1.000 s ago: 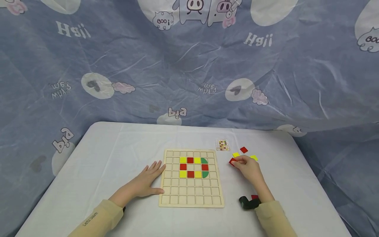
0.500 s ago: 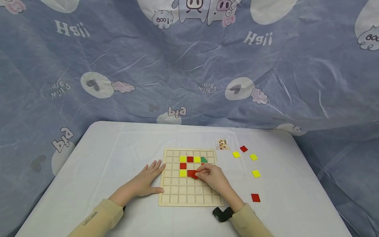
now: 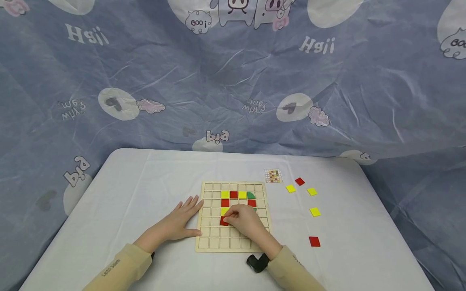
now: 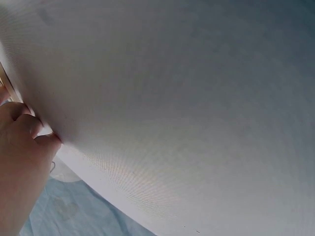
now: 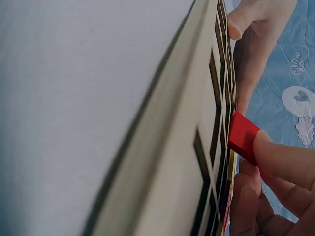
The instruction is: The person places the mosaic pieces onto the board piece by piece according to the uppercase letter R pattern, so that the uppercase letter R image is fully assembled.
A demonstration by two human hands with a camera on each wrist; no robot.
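Observation:
A wooden grid board (image 3: 214, 243) lies on the white table, with yellow, red and green tiles set in its upper cells. My right hand (image 3: 247, 221) pinches a red square tile (image 3: 223, 221) between thumb and fingers, just below a yellow tile in the board's left part. In the right wrist view the red tile (image 5: 244, 136) is tilted, one corner right at the grid. My left hand (image 3: 182, 221) lies spread at the board's left edge, fingertips and thumb touching it. The left wrist view shows this hand (image 4: 22, 157) at its far left. My right hand hides some of the set tiles.
Right of the board lie loose yellow tiles (image 3: 315, 211) and red tiles (image 3: 314, 241). A small printed pattern card (image 3: 273, 176) lies by the board's top right corner. A black wrist device (image 3: 257, 262) sits at my right sleeve. A patterned blue cloth (image 3: 233, 81) hangs behind the table.
My right hand has carried the red tile from the loose tiles at the right onto the board, moving left across it to the left columns. The left hand has stayed in place.

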